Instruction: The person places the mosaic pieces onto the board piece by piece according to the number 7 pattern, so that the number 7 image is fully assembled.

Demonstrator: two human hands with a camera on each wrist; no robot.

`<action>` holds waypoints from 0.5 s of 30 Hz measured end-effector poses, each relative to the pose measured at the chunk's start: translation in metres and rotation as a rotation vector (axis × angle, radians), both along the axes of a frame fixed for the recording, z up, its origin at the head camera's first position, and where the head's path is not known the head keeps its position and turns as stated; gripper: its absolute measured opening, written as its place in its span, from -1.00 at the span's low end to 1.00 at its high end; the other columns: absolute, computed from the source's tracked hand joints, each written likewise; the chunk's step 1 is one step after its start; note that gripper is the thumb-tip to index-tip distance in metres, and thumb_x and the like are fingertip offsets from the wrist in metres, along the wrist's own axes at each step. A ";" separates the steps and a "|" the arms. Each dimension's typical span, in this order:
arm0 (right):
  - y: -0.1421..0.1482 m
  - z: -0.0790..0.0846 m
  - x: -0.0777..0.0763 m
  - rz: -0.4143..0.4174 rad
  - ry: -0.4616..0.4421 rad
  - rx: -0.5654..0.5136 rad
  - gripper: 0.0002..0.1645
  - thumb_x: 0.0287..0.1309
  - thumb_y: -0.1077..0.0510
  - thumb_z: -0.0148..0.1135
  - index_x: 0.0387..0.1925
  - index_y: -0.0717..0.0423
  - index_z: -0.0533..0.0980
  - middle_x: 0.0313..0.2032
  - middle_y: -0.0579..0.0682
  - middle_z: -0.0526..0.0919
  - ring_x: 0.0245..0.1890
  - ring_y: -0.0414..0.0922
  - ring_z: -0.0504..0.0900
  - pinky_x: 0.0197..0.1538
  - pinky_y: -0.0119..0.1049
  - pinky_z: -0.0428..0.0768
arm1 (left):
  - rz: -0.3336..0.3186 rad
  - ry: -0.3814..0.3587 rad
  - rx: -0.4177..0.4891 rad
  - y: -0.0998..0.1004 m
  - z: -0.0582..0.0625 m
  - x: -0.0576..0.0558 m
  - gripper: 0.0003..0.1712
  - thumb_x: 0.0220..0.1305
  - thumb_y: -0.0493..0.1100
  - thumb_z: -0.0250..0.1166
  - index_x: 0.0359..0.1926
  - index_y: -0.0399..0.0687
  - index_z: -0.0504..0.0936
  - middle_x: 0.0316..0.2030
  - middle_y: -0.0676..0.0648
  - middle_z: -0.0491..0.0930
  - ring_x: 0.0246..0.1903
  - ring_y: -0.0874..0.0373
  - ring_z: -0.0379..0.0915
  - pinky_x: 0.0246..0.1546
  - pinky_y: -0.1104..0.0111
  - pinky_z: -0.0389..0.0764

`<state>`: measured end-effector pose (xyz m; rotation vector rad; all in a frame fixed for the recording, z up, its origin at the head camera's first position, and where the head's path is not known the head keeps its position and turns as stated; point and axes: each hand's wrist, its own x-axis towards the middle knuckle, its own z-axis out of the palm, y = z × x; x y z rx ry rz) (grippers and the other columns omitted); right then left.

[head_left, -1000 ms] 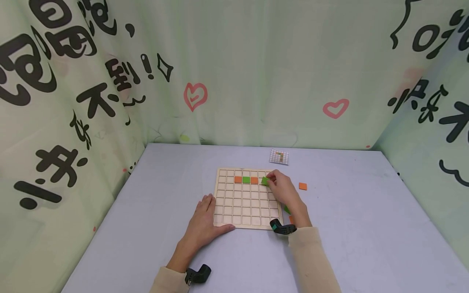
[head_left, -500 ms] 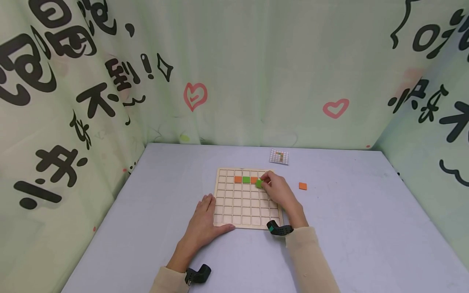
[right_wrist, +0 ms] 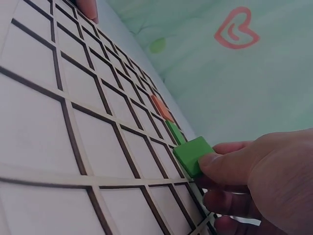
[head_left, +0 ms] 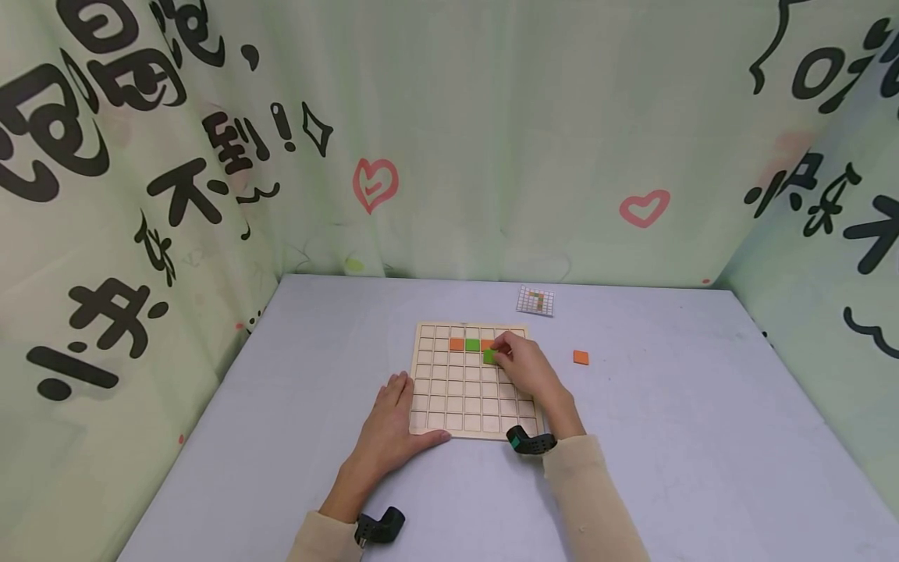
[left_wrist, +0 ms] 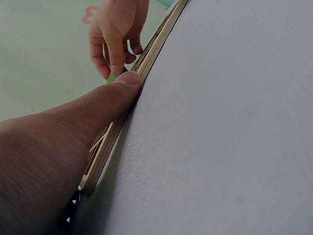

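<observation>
A wooden grid board point(head_left: 456, 407) lies on the table. Along its second row from the back sit an orange tile point(head_left: 457, 344), a green tile point(head_left: 473, 345) and a second orange tile point(head_left: 485, 344), partly covered by fingers. My right hand point(head_left: 528, 367) pinches another green tile point(right_wrist: 193, 152) between thumb and fingers, just in front of that second orange tile. In the right wrist view this tile is tilted over the grid. My left hand point(head_left: 392, 428) rests at the board's near left corner, fingers along the left side and thumb point(left_wrist: 110, 95) on the near edge.
A small card with a printed grid pattern point(head_left: 535, 300) lies behind the board. One loose orange tile point(head_left: 580, 357) is on the white table point(head_left: 702, 437) to the right. Printed curtains point(head_left: 506, 156) enclose the back and sides.
My right hand has carried the green tile leftward and slightly nearer over the board. Loose green and orange tiles beside the board's right edge are now hidden by my forearm. The left hand stays put.
</observation>
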<state>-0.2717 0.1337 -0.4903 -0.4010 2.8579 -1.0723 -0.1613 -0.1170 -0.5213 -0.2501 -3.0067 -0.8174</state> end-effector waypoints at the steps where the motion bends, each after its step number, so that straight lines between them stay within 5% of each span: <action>1: 0.000 0.000 0.000 0.005 0.007 0.004 -0.81 0.40 0.18 0.18 -0.02 0.13 0.56 -0.16 0.03 0.69 -0.20 -0.09 0.61 -0.07 -0.13 0.63 | 0.000 0.000 0.002 0.000 0.000 0.000 0.36 0.01 0.50 0.37 0.50 -0.38 0.12 0.52 -0.32 0.10 0.56 -0.20 -0.05 0.57 0.00 0.09; 15: -0.003 -0.003 -0.001 0.002 0.025 0.033 -0.83 0.37 0.20 0.22 -0.06 0.12 0.60 -0.13 0.05 0.70 -0.16 -0.05 0.62 -0.03 -0.09 0.64 | 0.002 0.001 -0.003 0.000 0.000 0.000 0.35 0.01 0.50 0.37 0.51 -0.37 0.12 0.52 -0.32 0.10 0.55 -0.20 -0.04 0.56 -0.01 0.10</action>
